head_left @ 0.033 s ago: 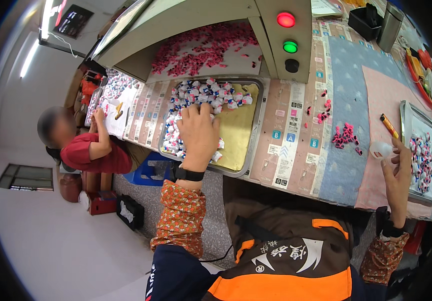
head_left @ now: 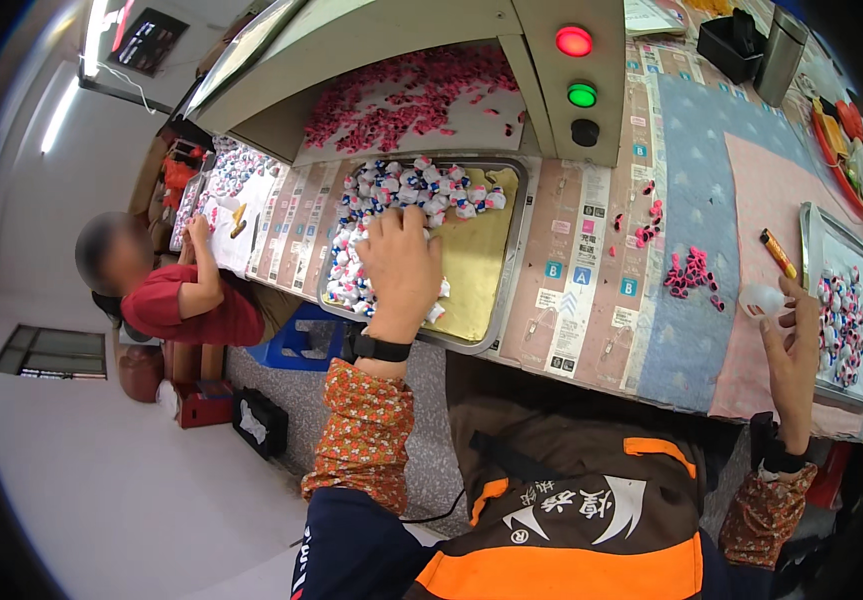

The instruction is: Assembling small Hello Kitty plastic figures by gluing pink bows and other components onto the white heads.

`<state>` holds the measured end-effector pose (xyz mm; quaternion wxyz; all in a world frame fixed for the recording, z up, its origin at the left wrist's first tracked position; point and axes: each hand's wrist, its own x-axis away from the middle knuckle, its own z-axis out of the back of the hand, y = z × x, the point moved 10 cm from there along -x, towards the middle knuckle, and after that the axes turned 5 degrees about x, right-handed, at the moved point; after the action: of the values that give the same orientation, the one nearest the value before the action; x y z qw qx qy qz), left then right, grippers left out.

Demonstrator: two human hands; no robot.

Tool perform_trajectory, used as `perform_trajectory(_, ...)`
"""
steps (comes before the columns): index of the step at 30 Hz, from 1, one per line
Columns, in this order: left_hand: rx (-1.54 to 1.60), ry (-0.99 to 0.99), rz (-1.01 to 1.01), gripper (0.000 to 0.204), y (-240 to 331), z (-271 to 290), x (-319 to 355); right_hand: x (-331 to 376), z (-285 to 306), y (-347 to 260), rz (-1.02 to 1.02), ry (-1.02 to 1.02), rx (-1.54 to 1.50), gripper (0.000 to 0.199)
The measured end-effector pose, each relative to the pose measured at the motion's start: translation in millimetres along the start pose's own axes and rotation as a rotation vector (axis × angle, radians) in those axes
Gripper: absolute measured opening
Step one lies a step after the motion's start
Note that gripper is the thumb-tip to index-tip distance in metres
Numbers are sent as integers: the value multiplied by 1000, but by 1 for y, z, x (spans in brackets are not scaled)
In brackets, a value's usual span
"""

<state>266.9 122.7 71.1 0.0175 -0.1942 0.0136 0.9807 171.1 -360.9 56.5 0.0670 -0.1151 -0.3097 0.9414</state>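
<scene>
My left hand (head_left: 401,268) lies palm down over a metal tray (head_left: 496,315) with a yellowish bottom, its fingers a little apart and resting among small white figures (head_left: 421,185) with pink and blue parts. What lies under the palm is hidden. On the right, my right hand (head_left: 797,335) holds a small translucent white round cup (head_left: 761,300) between thumb and fingers, above a pink cloth (head_left: 741,375). Beside that hand stands a second metal tray (head_left: 856,400), lined in white, with similar small figures (head_left: 839,325) in it.
A machine housing (head_left: 569,90) with red and green lights stands behind the left tray; many pink pieces (head_left: 401,95) lie inside its opening. More pink pieces (head_left: 689,272) and an orange tube (head_left: 777,252) lie on cloths. A steel flask (head_left: 781,55) stands back right. Another person (head_left: 186,300) works at left.
</scene>
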Motion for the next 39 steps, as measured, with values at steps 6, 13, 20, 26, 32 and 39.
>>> perform_trajectory(6, 463, -173, -188, 21, 39, -13, 7, -4, -21, 7, -21, -62, -150, 32)
perform_trajectory(13, 534, -56, -82, 10, 44, 6, -40, -2, -22, 16, -105, -139, -208, 27)
perform_trajectory(20, 346, -55, -271, 21, 78, -27, -54, 14, -15, 0, -198, -56, -650, 33)
perform_trajectory(26, 327, -84, -308, 32, 81, -36, -50, 28, -19, 0, -132, -147, -601, 35)
perform_trajectory(32, 417, 13, -218, 21, 70, -29, -49, 33, -23, -16, -135, -187, -674, 33)
perform_trajectory(39, 1624, -288, 454, 31, 38, -44, -28, 40, -19, -31, -154, -198, -708, 34)
